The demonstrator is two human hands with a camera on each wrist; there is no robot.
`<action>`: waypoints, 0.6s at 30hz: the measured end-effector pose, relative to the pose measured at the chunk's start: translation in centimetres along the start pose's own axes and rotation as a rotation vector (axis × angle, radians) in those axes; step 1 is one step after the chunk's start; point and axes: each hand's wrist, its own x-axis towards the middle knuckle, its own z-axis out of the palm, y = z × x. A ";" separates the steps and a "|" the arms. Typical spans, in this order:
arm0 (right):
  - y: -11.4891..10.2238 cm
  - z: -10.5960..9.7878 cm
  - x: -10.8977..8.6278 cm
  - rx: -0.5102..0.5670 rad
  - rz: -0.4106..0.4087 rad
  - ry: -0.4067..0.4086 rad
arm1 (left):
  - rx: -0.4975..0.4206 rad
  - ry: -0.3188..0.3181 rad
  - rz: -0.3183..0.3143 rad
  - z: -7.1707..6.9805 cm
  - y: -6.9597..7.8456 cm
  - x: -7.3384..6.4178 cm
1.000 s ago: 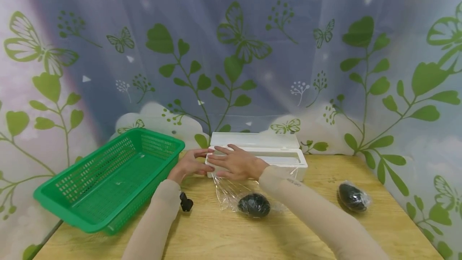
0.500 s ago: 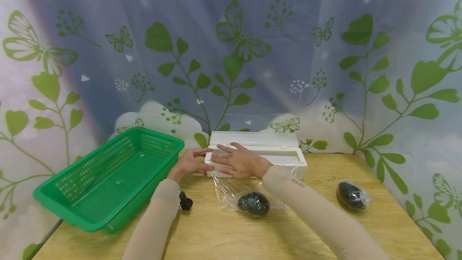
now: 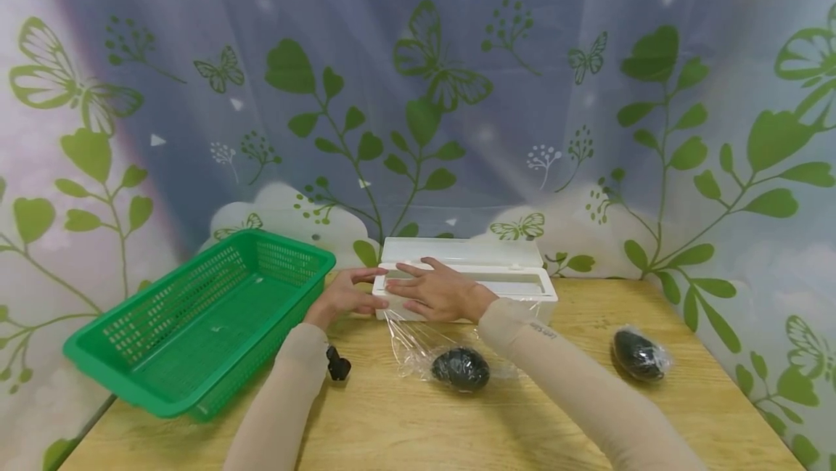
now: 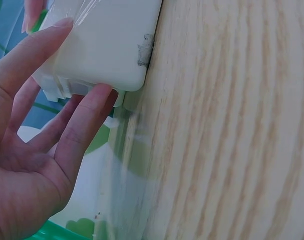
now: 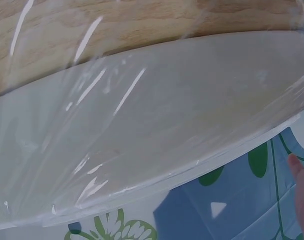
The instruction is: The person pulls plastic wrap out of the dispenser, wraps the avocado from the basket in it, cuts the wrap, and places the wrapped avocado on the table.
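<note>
A white cling film dispenser (image 3: 547, 304) stands at the back of the table with its lid (image 3: 460, 250) raised. My left hand (image 3: 342, 297) grips its left end; in the left wrist view the thumb lies on one face of the dispenser (image 4: 106, 45) and fingers on another. My right hand (image 3: 437, 294) rests across the left part of the top, fingers spread and fairly straight. Clear cling film (image 3: 408, 351) runs down from the front to a dark egg-shaped thing (image 3: 460, 369) lying on it. Creased film (image 5: 86, 95) covers the dispenser's face in the right wrist view.
A green plastic basket (image 3: 196, 340) stands on the left of the wooden table (image 3: 392, 435). Another dark egg-shaped thing (image 3: 636, 355), wrapped in film, lies on the right. A small black device (image 3: 337, 366) shows beside the left sleeve. A patterned curtain (image 3: 457, 93) hangs behind.
My right hand has slid slightly to the right along the dispenser's top. The left hand, the dispenser and the dark egg-shaped things keep their places.
</note>
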 end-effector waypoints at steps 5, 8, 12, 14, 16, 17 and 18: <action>0.2 0.1 -0.2 -0.006 -0.011 0.016 | -0.015 -0.018 0.008 0.2 0.1 0.1; 0.3 0.2 -0.3 -0.032 -0.016 0.019 | -0.018 -0.032 0.019 0.2 0.0 0.3; 0.5 0.3 -0.7 -0.040 -0.014 0.020 | -0.023 -0.043 0.020 0.1 -0.1 0.4; 0.7 0.3 -1.0 -0.033 -0.013 0.028 | -0.027 -0.035 0.015 0.0 -0.2 0.4; 0.7 0.4 -1.3 -0.020 -0.016 0.038 | -0.025 -0.030 0.023 0.0 -0.3 0.5; 0.8 0.5 -1.5 -0.019 -0.018 0.043 | -0.023 -0.031 0.026 0.0 -0.3 0.5; 0.8 0.5 -1.7 -0.017 -0.020 0.046 | -0.025 -0.035 0.029 0.0 -0.3 0.5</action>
